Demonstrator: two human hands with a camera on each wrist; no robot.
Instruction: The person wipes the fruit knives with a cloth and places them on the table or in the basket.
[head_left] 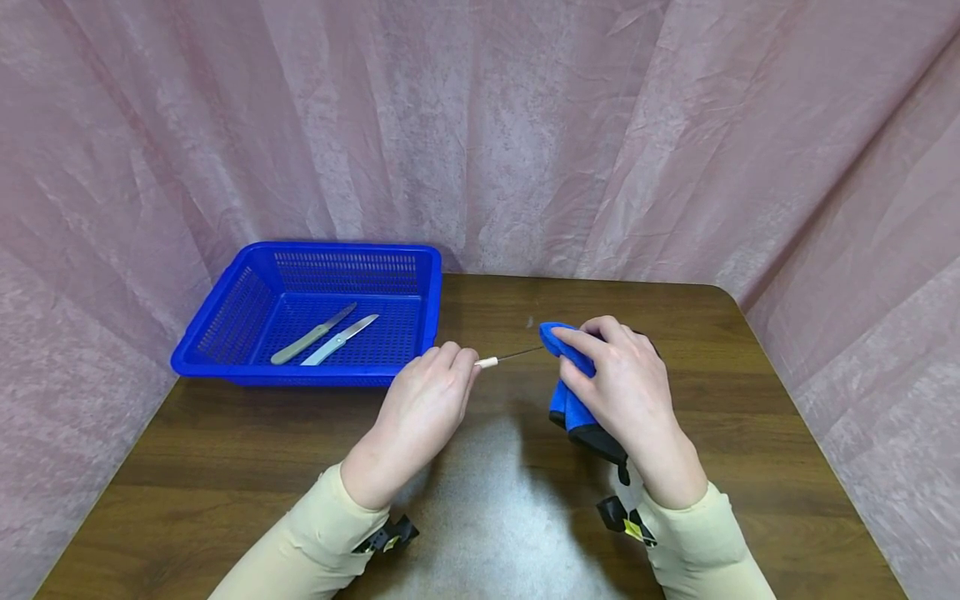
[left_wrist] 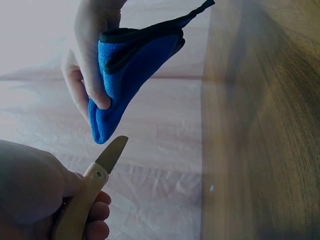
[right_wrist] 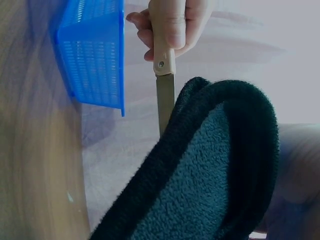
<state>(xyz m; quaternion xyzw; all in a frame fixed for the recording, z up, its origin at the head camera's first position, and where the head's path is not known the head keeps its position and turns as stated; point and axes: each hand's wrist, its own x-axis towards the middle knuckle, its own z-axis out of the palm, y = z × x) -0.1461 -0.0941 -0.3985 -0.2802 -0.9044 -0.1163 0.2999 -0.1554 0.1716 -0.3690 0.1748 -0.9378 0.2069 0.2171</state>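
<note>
My left hand [head_left: 430,389] grips a small knife by its cream handle [left_wrist: 82,202], and the blade [left_wrist: 113,154] points toward the cloth. A folded blue cloth [head_left: 572,408] with black edging is pinched in my right hand [head_left: 628,379], thumb on one side and fingers on the other. In the left wrist view the blade's tip lies just below the cloth's lower end, with a small gap showing. From the right wrist view the cloth [right_wrist: 200,175] hides the tip of the blade. Both hands are raised above the table.
At the left on the wooden table [head_left: 720,400] stands a blue plastic basket [head_left: 431,308] with slotted walls. Two knives lie in it, one with a greenish handle [head_left: 300,344], one with a pale blue handle [head_left: 324,351]. Pink curtains [head_left: 525,150] hang behind and at the sides.
</note>
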